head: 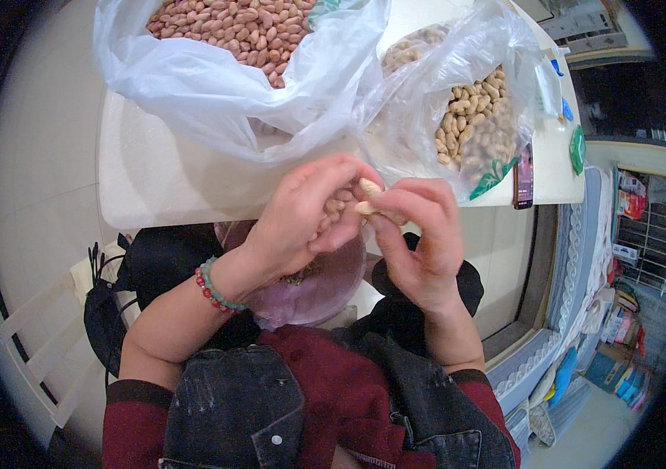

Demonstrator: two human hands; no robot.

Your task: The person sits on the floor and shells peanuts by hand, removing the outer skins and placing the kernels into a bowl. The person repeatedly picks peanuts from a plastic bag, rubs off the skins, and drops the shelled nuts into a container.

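Observation:
My left hand [315, 205] is cupped around several shelled peanuts [337, 206]. Close beside it, my right hand [420, 234] pinches an unshelled peanut [368, 208] between thumb and fingers. Another pale peanut shell [371, 187] shows between the fingertips of both hands; which hand bears it I cannot tell. Under my hands, a pink translucent tub [333, 287] sits between my knees, with some shell bits at its bottom. Ahead on the table, a white plastic bag [309, 111] holds many reddish peanut kernels [239, 29]. A clear plastic bag [409, 99] to its right contains unshelled peanuts [467, 117].
The white table [151, 193] has its near edge just beyond my lap. A phone [524, 176] with its screen lit lies at the right edge, near a green wrapper [578, 150]. To the left stands a white chair [34, 346] with a black bag [101, 316] beside it.

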